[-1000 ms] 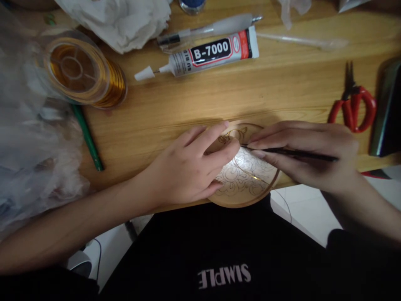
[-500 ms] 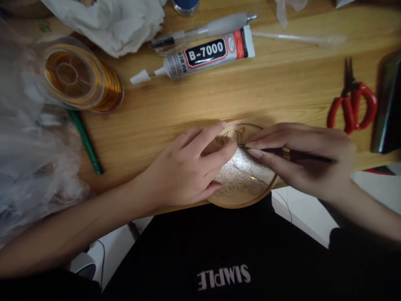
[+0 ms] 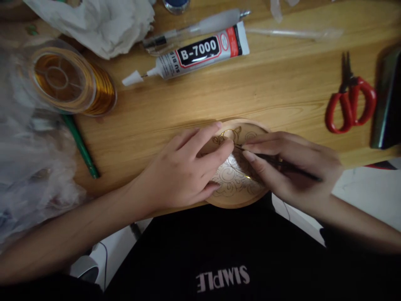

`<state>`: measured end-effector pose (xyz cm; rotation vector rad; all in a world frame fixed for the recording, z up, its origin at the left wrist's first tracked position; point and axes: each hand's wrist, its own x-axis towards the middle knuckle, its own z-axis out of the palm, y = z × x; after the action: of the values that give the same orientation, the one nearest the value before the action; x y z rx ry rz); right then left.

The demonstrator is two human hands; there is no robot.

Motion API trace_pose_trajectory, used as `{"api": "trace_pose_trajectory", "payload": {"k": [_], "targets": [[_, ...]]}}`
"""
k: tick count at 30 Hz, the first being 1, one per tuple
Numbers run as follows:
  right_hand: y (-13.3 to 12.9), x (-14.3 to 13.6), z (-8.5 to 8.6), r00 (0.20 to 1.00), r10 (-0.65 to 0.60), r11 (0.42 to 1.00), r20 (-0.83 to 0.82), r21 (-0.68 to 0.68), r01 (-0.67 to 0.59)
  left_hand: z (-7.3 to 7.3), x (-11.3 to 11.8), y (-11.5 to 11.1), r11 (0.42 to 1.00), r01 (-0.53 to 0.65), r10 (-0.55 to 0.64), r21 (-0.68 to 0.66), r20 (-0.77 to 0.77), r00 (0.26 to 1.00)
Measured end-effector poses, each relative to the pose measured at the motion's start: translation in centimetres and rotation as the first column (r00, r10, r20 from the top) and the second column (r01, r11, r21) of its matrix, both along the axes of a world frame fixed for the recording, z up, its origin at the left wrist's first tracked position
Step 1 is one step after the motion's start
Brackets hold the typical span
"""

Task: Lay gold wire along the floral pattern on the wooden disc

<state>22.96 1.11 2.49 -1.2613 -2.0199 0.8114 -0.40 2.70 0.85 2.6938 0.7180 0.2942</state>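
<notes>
A round wooden plate (image 3: 241,202) with a drawn scroll-and-flower pattern lies at the table's front edge. Thin gold wire (image 3: 226,133) follows part of the drawing near its top, and a loose length curves down across the plate. My left hand (image 3: 184,167) rests on the plate's left side, fingers spread, one fingertip pressing by the wire. In my right hand (image 3: 291,163) is a pair of dark, slim tweezers (image 3: 300,170), pinched between thumb and fingers. Their tips reach the plate beside my left fingertip; whether they grip the wire I cannot tell.
At the back lie a B-7000 glue tube (image 3: 200,51), a pen (image 3: 206,24) and crumpled tissue (image 3: 109,29). A gold wire spool (image 3: 72,81), a green stick (image 3: 80,146) and plastic bags (image 3: 34,179) are left. Red-handled pliers (image 3: 351,100) and a dark case (image 3: 388,100) are right.
My right hand has shifted slightly left and down with the tweezers, uncovering more of the plate's upper right. My left hand stays on the plate. The camera view has shifted a little.
</notes>
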Motion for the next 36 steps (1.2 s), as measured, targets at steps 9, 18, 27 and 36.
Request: {"api": "trace_pose_trajectory", "payload": {"k": [9,18,27,36], "targets": [[0.3,0.6,-0.2,0.998,0.068,0.997,0.014,0.020,-0.068,-0.1,0.1,0.1,0.994,0.010,-0.010,0.109,-0.006,1.000],[0.4,1.4,-0.5,0.982,0.177,0.976,0.063,0.120,-0.183,-0.2,0.1,0.0,0.994,-0.005,0.004,0.107,0.012,1.000],[0.5,1.1,-0.6,0.987,0.154,0.980,0.043,0.117,-0.158,-0.2,0.1,-0.1,0.994,0.003,-0.003,0.110,-0.007,1.000],[-0.2,-0.1,0.0,0.999,0.016,0.998,0.035,0.052,-0.018,-0.1,0.2,-0.1,0.994,-0.015,0.015,0.112,0.002,1.000]]}}
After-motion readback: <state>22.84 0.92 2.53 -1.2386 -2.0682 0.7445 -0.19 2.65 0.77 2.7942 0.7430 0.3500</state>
